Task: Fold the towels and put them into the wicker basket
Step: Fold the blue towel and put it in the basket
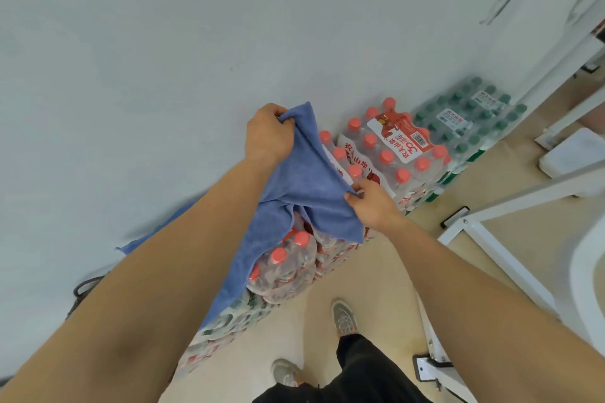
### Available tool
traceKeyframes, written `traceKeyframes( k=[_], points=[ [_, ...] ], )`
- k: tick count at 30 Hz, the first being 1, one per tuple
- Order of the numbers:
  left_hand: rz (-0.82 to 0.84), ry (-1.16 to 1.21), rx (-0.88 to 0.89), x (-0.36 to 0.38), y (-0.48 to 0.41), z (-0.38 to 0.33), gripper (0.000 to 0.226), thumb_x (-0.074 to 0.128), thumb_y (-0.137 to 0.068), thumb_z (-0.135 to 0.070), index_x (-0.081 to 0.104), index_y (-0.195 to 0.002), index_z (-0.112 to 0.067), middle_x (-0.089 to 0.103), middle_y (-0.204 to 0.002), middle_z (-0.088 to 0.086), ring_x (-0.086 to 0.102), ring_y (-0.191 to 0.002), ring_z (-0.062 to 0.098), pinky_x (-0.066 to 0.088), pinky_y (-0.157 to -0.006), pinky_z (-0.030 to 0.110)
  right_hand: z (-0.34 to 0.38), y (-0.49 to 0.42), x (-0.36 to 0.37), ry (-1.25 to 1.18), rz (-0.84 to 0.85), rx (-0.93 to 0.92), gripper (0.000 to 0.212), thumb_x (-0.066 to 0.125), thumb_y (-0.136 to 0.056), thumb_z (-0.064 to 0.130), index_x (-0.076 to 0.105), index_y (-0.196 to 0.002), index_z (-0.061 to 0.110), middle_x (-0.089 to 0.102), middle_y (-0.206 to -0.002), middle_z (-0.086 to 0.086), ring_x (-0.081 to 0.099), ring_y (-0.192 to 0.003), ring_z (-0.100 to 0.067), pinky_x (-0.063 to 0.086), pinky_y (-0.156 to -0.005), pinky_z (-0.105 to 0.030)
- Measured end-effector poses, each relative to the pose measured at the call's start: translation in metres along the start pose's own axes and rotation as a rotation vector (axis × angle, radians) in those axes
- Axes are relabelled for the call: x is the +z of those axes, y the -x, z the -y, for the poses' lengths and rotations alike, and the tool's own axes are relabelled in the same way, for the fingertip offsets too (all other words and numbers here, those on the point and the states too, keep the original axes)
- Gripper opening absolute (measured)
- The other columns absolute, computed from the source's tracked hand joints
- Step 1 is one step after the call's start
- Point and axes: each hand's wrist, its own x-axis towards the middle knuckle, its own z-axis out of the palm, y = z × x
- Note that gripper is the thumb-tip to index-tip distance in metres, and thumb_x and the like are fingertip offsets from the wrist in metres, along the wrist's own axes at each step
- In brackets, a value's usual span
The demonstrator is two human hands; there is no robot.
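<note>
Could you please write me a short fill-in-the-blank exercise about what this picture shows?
1. The towel held up is ___ in colour.
2. Counting the left hand and the right hand, the number of hands gripping it is ___.
3. The nearer bottle packs beneath it have ___ caps.
4. The farther bottle packs have ___ caps.
Missing words: blue; two; red; green.

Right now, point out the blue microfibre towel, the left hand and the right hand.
blue microfibre towel (294,180): head view, middle of cloth.
left hand (268,134): head view, back of hand.
right hand (373,203): head view, back of hand.
</note>
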Motion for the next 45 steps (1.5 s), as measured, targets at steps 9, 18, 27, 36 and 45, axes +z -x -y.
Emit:
traceKeyframes(
  k=[9, 18, 27, 36, 45],
  points=[
    [-0.001, -0.09, 0.087, 0.056, -0.027, -0.015, 0.023, 0.048, -0.095, -0.013, 0.065, -0.11, -0.009, 0.068, -0.102, 0.009, 0.061, -0.091, 0.025, 0.039, -0.069, 0.023, -0.025, -0.025, -0.075, 0.011, -0.236, 0.069, 0.018, 0.061, -0.095, 0.032, 0.068, -0.094, 0.015, 0.067, -0.088, -0.004, 0.061, -0.082, -0.024, 0.049, -0.073, -0.036],
    [0.211, -0.382, 0.251, 0.093, 0.0, 0.041, 0.047, 0.048, -0.097, -0.014, 0.043, -0.144, -0.016, 0.037, -0.153, 0.003, 0.039, -0.136, 0.026, 0.041, -0.105, 0.039, -0.021, -0.04, -0.02, 0.457, -0.15, -0.06, 0.04, 0.052, -0.091, 0.02, 0.056, -0.131, 0.017, 0.051, -0.131, -0.011, 0.05, -0.115, -0.034, 0.049, -0.089, -0.044],
    [0.307, -0.724, 0.242, 0.119, 0.02, 0.101, 0.066, 0.031, -0.104, -0.046, 0.004, -0.158, -0.02, -0.004, -0.165, 0.004, -0.002, -0.152, 0.026, 0.014, -0.121, 0.049, -0.001, -0.075, 0.034, 0.642, 0.017, -0.315, 0.059, 0.034, -0.103, 0.041, 0.02, -0.156, 0.02, 0.013, -0.164, -0.007, 0.012, -0.151, -0.026, 0.014, -0.122, -0.043],
    [0.224, -0.566, 0.22, 0.079, 0.051, 0.116, 0.062, 0.039, -0.103, -0.04, 0.017, -0.157, -0.018, 0.008, -0.165, 0.003, 0.006, -0.152, 0.023, 0.017, -0.121, 0.046, 0.026, -0.062, 0.033, 0.708, -0.042, -0.254, 0.061, 0.052, -0.094, 0.033, 0.032, -0.149, 0.017, 0.025, -0.157, -0.01, 0.028, -0.14, -0.035, 0.033, -0.11, -0.048],
    [-0.029, -0.558, -0.114, -0.038, 0.158, 0.227, 0.063, 0.042, -0.101, -0.038, 0.022, -0.155, -0.014, 0.016, -0.163, 0.006, 0.012, -0.151, 0.026, 0.021, -0.119, 0.051, 0.085, 0.0, 0.134, 0.714, 0.067, -0.583, 0.053, 0.05, -0.092, 0.03, 0.041, -0.143, 0.019, 0.037, -0.148, -0.005, 0.039, -0.128, -0.03, 0.038, -0.1, -0.043]
  ],
)
